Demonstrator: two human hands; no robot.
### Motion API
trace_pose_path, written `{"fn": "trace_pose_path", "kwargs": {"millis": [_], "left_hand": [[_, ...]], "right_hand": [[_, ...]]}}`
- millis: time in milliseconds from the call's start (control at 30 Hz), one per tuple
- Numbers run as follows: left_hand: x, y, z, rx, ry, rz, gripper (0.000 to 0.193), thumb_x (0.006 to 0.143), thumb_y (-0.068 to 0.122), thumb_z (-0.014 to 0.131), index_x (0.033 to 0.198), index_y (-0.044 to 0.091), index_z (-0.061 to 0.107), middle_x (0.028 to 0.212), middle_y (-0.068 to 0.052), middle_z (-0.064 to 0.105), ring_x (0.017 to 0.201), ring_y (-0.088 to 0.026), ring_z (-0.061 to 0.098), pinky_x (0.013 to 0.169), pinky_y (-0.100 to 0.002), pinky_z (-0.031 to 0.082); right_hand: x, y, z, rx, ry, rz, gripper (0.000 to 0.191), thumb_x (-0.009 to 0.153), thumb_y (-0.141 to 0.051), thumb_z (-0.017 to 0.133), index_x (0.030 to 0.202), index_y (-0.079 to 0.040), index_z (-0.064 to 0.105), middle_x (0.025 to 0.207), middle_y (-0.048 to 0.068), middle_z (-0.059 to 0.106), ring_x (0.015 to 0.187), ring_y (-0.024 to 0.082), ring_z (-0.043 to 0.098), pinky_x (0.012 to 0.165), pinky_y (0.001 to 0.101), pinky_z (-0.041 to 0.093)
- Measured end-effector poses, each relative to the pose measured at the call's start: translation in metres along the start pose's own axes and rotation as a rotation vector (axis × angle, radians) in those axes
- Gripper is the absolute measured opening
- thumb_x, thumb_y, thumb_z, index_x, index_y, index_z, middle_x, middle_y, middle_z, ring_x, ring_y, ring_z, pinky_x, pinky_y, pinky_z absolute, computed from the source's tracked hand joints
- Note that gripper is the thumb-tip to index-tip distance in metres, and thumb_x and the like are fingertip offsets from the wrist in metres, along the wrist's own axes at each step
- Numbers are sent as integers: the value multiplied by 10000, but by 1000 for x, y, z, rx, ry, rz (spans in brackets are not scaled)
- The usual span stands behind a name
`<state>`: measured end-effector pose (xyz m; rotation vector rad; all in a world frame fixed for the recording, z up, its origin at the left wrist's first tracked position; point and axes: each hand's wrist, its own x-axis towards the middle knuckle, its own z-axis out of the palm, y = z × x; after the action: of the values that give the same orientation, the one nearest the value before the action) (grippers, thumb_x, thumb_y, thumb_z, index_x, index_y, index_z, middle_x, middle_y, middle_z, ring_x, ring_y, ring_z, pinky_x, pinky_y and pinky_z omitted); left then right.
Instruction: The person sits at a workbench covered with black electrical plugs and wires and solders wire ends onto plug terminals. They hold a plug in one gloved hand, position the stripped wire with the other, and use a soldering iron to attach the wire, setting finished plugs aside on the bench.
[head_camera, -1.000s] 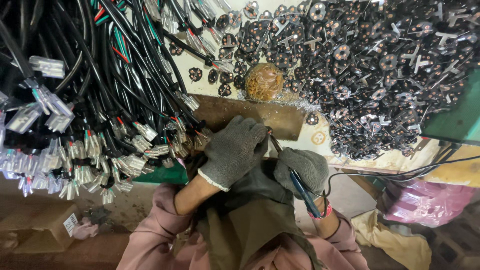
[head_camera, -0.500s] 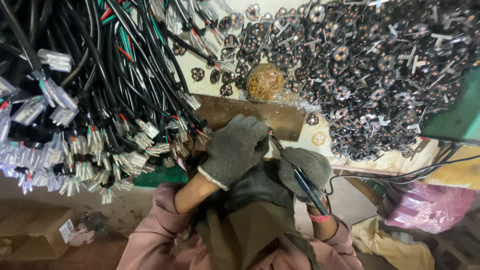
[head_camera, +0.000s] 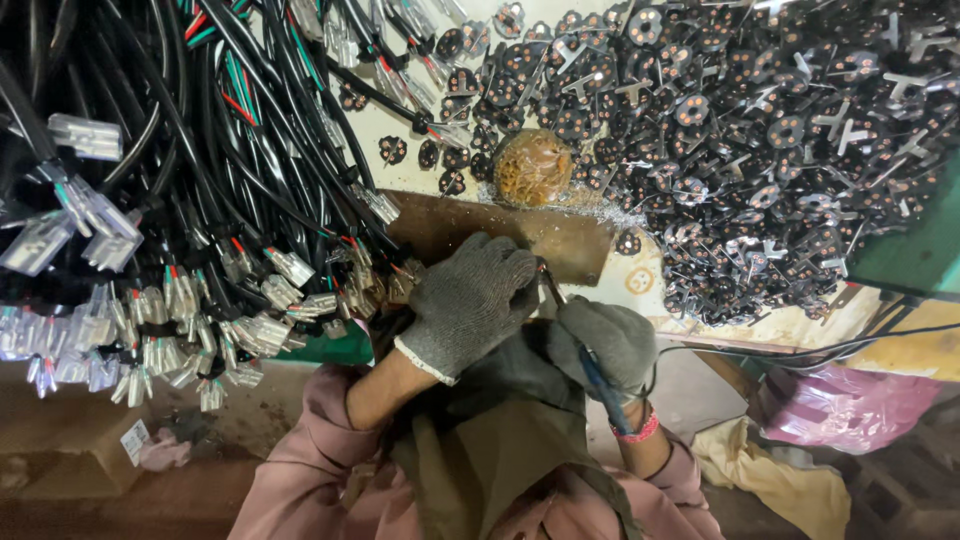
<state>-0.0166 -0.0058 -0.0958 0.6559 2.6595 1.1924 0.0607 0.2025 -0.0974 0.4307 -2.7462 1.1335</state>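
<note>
Gloved left hand (head_camera: 470, 300) pinched a wire end at the surface's near edge; right hand (head_camera: 605, 345) gripped blue-handled pliers (head_camera: 590, 355) just beside it.

Grey knitted gloves cover the left hand (head_camera: 470, 300) and right hand (head_camera: 605, 340); pink sleeves (head_camera: 310, 450); olive apron (head_camera: 500, 450); red wristband (head_camera: 640, 432).

A mass of black cables (head_camera: 150, 130) with clear plastic connectors (head_camera: 90, 215) hangs over the left of the bench (head_camera: 405, 125). To the right lies a heap of small round black plug inserts (head_camera: 760, 140) with metal prongs — just before it, a golden-brown tangled ball (head_camera: 532, 167). Lower right, off the bench, sit a pink plastic bag (head_camera: 845, 410) and a yellowish cloth (head_camera: 770, 480).
</note>
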Motion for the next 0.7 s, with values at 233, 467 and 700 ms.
{"fn": "trace_pose_path", "kwargs": {"millis": [233, 467, 700], "left_hand": [[0, 1, -1, 16, -30, -13, 185, 816, 212, 727, 937, 122, 619, 883, -99, 580, 880, -328, 603, 704, -453, 514], [0, -2, 1, -14, -9, 1, 142, 841, 174, 707, 942, 124, 619, 895, -95, 578, 883, -332, 591, 726, -464, 505], [0, -2, 3, 6, -9, -7, 162, 810, 192, 715, 923, 115, 628, 882, -106, 579, 874, -333, 594, 703, -467, 500]], "right_hand": [[11, 0, -5, 285, -110, 36, 324, 852, -82, 804, 1125, -62, 630, 827, 61, 709, 714, 235, 719, 642, 334, 555], [9, 0, 2, 146, 19, -3, 308, 841, -105, 798, 1103, -72, 640, 901, 114, 721, 780, 300, 732, 703, 362, 576], [2, 5, -1, 239, -32, 55, 367, 819, -144, 829, 1135, -60, 661, 875, 85, 730, 775, 268, 744, 690, 348, 578]]}}
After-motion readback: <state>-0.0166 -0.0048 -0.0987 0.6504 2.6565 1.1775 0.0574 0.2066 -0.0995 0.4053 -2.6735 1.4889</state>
